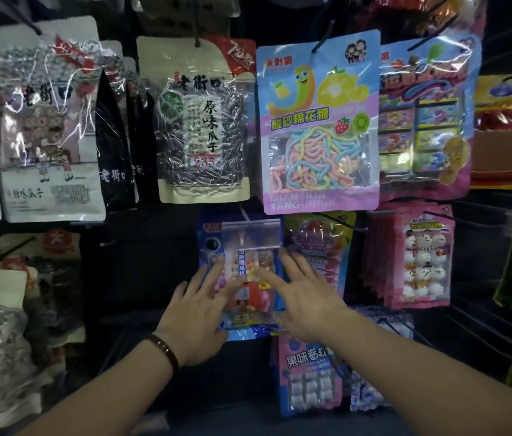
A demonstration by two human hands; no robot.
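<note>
Left hand (199, 313), right hand (303, 297), both hands spread flat on candy bag (250, 300), hanging upright, long axis vertical

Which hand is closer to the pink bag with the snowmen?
Right. The right hand rests on the blue candy bag, left of the pink snowman bag; the left hand is farther left on that blue bag.

A single wide-angle camera worn on the head faces a wall of hanging snack packets (317, 121) almost square-on, tilted slightly down, within arm's reach. Forearms rise from the lower corners, with the left hand (199, 313) and right hand (305, 297) just below frame centre.
</note>
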